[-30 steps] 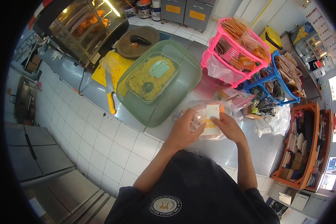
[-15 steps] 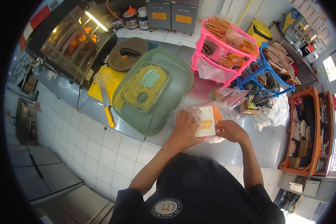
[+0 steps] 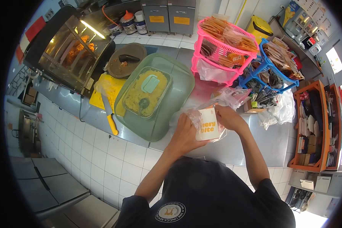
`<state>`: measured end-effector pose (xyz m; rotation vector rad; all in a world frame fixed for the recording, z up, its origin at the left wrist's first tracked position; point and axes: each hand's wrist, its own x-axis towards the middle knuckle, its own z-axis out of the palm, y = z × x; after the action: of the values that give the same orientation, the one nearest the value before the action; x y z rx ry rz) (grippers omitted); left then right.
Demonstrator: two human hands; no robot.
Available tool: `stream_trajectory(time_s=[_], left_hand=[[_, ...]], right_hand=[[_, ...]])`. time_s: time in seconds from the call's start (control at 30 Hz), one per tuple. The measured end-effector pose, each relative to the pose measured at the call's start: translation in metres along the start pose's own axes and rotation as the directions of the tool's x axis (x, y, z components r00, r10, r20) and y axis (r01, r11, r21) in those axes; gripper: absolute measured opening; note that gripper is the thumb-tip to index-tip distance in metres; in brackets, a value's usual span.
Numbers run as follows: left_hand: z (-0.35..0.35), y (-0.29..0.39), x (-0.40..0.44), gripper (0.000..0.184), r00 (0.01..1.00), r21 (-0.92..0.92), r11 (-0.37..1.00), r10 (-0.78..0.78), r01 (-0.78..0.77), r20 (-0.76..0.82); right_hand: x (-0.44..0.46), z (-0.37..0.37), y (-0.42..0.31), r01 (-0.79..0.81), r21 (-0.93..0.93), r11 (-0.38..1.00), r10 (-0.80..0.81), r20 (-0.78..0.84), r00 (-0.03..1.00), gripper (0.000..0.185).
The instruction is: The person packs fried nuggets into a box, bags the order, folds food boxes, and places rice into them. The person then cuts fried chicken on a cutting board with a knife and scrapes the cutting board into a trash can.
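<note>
L hand [image 3: 185,133] clasps white printed box [image 3: 208,125] amid clear plastic [image 3: 231,97] nr front edge of bench [image 3: 231,150], R hand [image 3: 229,117] w/ fingers at box's upper R corner, grip unclear.

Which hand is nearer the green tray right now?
Left. The left hand is close beside the green tray; the right hand is farther right, at the white box's upper right corner.
</note>
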<state>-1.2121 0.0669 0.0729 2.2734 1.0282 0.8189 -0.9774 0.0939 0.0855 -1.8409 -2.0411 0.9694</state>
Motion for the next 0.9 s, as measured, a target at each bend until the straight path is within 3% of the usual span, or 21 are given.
stream_trajectory(time_s=[0.17, 0.27, 0.33, 0.4, 0.47, 0.53, 0.57, 0.67, 0.73, 0.77, 0.8, 0.87, 0.9], left_hand=[[0.011, 0.002, 0.0, 0.085, 0.998, 0.073, 0.997, -0.014, 0.018, -0.061], [0.017, 0.005, 0.001, 0.075, 0.999, 0.136, 0.99, -0.044, 0.045, -0.011], [0.013, 0.018, 0.004, 0.066, 0.999, 0.149, 0.988, -0.044, 0.048, -0.029], [0.015, 0.033, 0.001, 0.057, 0.991, 0.155, 0.98, -0.115, 0.125, -0.074], [0.021, 0.043, -0.004, 0.049, 0.981, 0.102, 0.982, -0.145, 0.159, -0.127], [0.024, 0.05, -0.01, 0.042, 0.972, -0.014, 0.989, -0.146, 0.145, -0.182], [0.013, 0.054, -0.01, 0.039, 0.971, -0.09, 0.99, -0.128, 0.112, -0.202], [-0.001, 0.056, -0.013, 0.034, 0.894, -0.523, 0.844, -0.322, 0.122, -0.311], [-0.006, 0.056, -0.008, 0.027, 0.842, -0.805, 0.581, -0.489, 0.119, -0.229], [-0.008, 0.057, -0.008, 0.024, 0.816, -0.904, 0.413, -0.556, 0.108, -0.157], [-0.012, 0.057, -0.01, 0.018, 0.819, -0.914, 0.392, -0.554, 0.101, -0.148], [-0.019, 0.055, -0.015, 0.007, 0.818, -0.933, 0.352, -0.559, 0.081, -0.14], [-0.019, 0.054, -0.017, 0.008, 0.814, -0.939, 0.342, -0.555, 0.035, -0.172]], right_hand=[[0.009, 0.021, 0.022, 0.197, 0.2, 0.96, -0.168, -0.152, 0.974, 0.022], [-0.014, 0.006, 0.0, 0.19, 0.246, 0.95, -0.096, -0.35, 0.932, 0.023], [-0.037, -0.007, -0.014, 0.122, 0.26, 0.958, 0.053, -0.577, 0.815, 0.023], [-0.042, -0.013, -0.03, 0.098, -0.011, 0.995, -0.054, -0.892, 0.448, 0.027], [-0.028, -0.015, -0.029, -0.035, -0.185, 0.982, -0.141, -0.847, 0.513, 0.028], [-0.015, -0.001, 0.038, -0.113, -0.003, 0.994, 0.091, -0.577, 0.812, 0.029], [-0.013, 0.003, 0.054, -0.019, 0.132, 0.991, 0.09, -0.557, 0.826, 0.028], [-0.025, -0.011, -0.004, 0.082, 0.343, 0.936, 0.129, -0.551, 0.824, 0.021], [-0.022, 0.001, -0.024, 0.104, 0.065, 0.992, -0.051, -0.555, 0.83, 0.016], [-0.022, 0.003, -0.02, 0.094, 0.032, 0.995, -0.065, -0.51, 0.858, 0.015], [-0.022, 0.004, -0.016, 0.088, -0.001, 0.996, -0.078, -0.465, 0.882, 0.015], [-0.017, 0.003, 0.011, 0.03, 0.136, 0.99, 0.011, -0.293, 0.956, 0.018], [-0.019, 0.0, 0.006, 0.126, 0.15, 0.981, -0.052, -0.423, 0.905, 0.016]])
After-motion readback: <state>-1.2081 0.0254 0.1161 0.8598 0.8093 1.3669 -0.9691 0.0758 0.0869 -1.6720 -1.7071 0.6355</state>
